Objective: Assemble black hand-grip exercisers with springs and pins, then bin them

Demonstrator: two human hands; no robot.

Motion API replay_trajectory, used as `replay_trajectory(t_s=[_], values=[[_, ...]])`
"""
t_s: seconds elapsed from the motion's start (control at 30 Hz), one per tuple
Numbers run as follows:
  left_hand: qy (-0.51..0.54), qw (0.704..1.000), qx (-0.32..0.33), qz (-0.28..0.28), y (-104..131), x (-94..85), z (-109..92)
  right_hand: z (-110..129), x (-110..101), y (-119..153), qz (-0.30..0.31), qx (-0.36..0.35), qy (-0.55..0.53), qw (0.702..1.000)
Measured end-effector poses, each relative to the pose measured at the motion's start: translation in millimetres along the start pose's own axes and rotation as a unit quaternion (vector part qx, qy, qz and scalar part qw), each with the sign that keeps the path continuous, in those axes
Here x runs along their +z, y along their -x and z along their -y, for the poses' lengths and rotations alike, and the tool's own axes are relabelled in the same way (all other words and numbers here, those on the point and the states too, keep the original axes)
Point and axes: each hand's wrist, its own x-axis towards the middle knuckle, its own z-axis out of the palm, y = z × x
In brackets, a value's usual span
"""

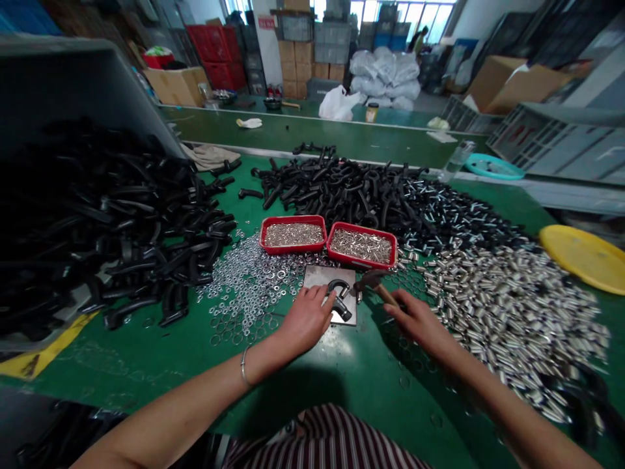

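Striped lap at the tabletop's near edge, left hand (306, 320) fingers pinning curved black handle (338, 296) on steel plate (326, 286), right hand (415, 319) closed round hammer (371, 284): keep handle flat, fingertips clear, strike squarely.

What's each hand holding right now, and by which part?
The left hand steadies a curved black handle on the metal plate, gripping its near end. The right hand grips a hammer by its wooden shaft.

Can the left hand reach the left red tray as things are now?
Probably yes. The left hand rests on the metal plate, and the left red tray lies just beyond it, with only loose washers between.
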Motion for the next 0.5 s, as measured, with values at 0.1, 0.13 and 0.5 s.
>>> replay_trajectory(t_s=[0.1,0.13,0.5], values=[[0.105,0.994,-0.018,-0.01,-4,-5.6,6,-26,-27,4,-0.026,0.094,-0.068,0.993],[0.169,0.985,-0.037,-0.01,-6,-8.4,11,-35,-39,4,-0.051,0.099,-0.041,0.993],[0.224,0.966,-0.122,-0.028,-4,11.5,49,-47,-33,-7,-0.007,0.152,0.352,0.924]])
